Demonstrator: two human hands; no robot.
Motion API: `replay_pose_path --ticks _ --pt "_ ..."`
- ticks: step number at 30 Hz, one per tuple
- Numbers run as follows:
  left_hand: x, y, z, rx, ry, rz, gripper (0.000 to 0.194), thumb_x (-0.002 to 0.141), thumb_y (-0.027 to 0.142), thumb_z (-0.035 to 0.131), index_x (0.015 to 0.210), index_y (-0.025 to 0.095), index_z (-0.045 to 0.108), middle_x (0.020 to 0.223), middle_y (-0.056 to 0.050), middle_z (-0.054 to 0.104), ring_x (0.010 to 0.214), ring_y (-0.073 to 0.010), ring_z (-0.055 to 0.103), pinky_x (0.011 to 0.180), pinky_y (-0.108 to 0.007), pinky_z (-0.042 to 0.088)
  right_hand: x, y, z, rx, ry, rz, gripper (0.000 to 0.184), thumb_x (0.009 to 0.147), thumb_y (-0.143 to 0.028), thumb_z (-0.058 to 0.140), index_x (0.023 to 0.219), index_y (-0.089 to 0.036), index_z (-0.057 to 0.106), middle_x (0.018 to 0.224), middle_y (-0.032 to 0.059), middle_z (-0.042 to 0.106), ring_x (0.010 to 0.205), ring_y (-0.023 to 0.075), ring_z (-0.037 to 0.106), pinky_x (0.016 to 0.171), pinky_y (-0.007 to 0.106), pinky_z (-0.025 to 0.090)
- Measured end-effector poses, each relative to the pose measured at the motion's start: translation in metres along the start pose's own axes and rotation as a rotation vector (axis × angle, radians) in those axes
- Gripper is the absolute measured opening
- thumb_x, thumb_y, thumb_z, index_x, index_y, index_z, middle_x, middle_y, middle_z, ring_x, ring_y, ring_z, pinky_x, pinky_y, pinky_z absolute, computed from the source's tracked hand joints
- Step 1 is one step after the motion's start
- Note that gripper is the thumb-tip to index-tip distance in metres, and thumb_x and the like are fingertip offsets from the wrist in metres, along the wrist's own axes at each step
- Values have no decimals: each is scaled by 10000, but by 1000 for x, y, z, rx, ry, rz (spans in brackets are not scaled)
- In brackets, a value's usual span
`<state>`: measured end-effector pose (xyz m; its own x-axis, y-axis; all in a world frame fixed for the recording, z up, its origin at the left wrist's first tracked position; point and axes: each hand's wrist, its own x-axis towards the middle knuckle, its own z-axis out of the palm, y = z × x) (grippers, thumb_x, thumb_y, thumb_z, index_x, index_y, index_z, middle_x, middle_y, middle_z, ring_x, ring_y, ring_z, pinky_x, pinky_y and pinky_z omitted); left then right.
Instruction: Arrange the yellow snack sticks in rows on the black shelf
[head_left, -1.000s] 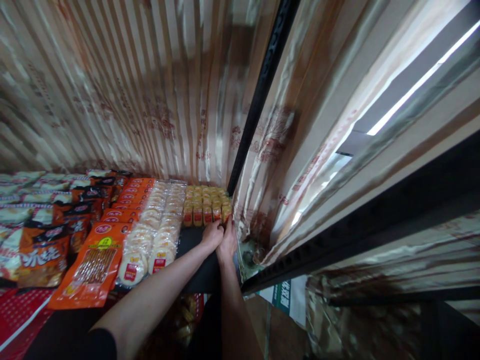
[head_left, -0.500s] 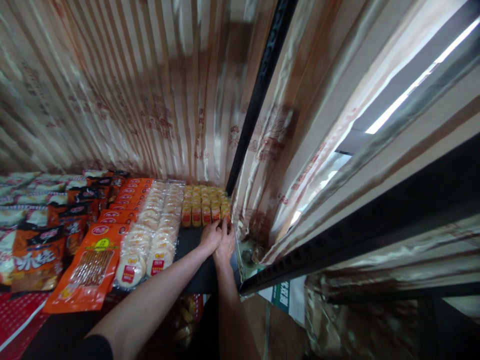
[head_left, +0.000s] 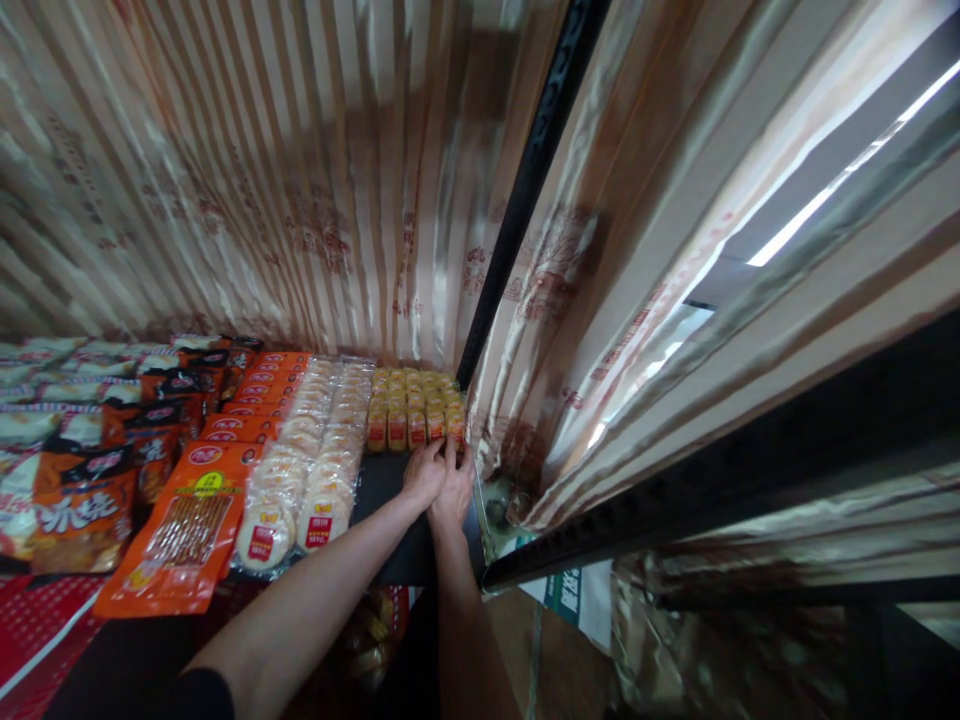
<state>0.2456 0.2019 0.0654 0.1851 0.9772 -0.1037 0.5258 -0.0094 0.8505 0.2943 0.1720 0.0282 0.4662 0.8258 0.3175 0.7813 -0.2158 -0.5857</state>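
Both my hands meet at the right end of a black shelf [head_left: 390,560], just in front of a block of small yellow snack packs [head_left: 412,405]. My left hand [head_left: 424,472] is curled, fingers closed at the front row of those packs. My right hand [head_left: 454,488] presses against it, fingers bent together near the rightmost pack. What the fingers grip is too small to make out. Left of the yellow packs lie two rows of round rice crackers in clear wrap [head_left: 307,470].
Orange snack bags [head_left: 184,525] and dark chip bags [head_left: 82,505] fill the shelf to the left. A black upright post [head_left: 525,200] rises behind the hands. Striped shiny cartons line the back and right. A green-and-white box [head_left: 574,595] sits below.
The hands stay together at the yellow packs, shifting slightly toward them. The view has drifted a little.
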Motion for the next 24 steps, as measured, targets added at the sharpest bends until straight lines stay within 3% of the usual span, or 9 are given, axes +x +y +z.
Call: replay_pose_path --ticks 10,18,24 --pt "-1 4 -1 -21 4 -42 400 777 109 485 1138 206 628 1233 -52 606 1140 -179 535 1014 -249 361 2 -9 -7 -50 -77 31 514 862 -197 353 1370 -135 398 1343 194 384 1201 292 400 981 379 363" --pt "-14 17 3 7 75 -19 365 762 145 537 1101 224 644 1311 -46 544 1198 -226 480 1084 -291 269 1 -2 -2 -30 -65 8 507 854 -226 370 1359 -218 414 1357 144 371 1187 276 411 956 370 387" --pt "-8 6 8 -9 -3 37 394 771 157 528 1146 239 617 1281 -52 567 1211 -217 471 1069 -284 298 3 -1 -2 -44 -75 -43 517 843 -196 344 1356 -179 402 1403 147 353 1235 257 374 996 380 346"
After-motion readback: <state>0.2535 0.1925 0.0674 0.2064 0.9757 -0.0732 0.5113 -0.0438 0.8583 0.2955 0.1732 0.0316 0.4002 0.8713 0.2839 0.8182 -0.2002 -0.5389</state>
